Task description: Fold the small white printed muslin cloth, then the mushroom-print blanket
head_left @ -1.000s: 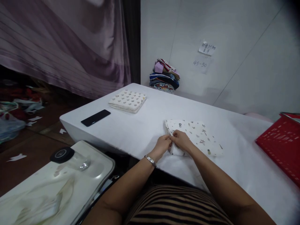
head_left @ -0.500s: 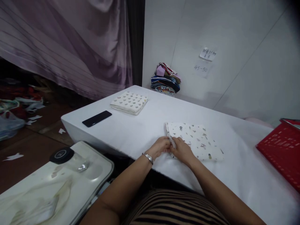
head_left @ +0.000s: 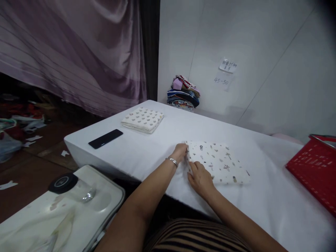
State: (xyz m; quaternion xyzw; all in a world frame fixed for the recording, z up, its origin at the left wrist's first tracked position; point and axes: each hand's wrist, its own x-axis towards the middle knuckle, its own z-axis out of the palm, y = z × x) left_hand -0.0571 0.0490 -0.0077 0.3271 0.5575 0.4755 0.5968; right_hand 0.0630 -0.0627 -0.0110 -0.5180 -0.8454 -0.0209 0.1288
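A folded white cloth [head_left: 220, 161] printed with small palm trees and other little motifs lies flat on the white-covered table [head_left: 160, 150]. My left hand [head_left: 180, 152], with a silver bracelet at its wrist, grips the far part of the cloth's left edge, its fingertips partly hidden. Nearer to me, my right hand [head_left: 201, 177] is closed on the same edge, the fingers on top and the thumb at the side. A second folded cloth [head_left: 144, 119], white with rows of small grey-green prints, rests farther back on the left.
A black phone [head_left: 105, 138] lies near the table's left edge. To the right stands a red basket [head_left: 312, 168]. A stack of folded fabrics [head_left: 183, 92] is by the wall. On a lower white stand [head_left: 105, 178] at the left, a clear jar with a black lid [head_left: 70, 185] lies on its side.
My hands were close together at the near left edge of the cloth. Now my left hand has slid away from me along that edge, and my right hand sits slightly nearer to me.
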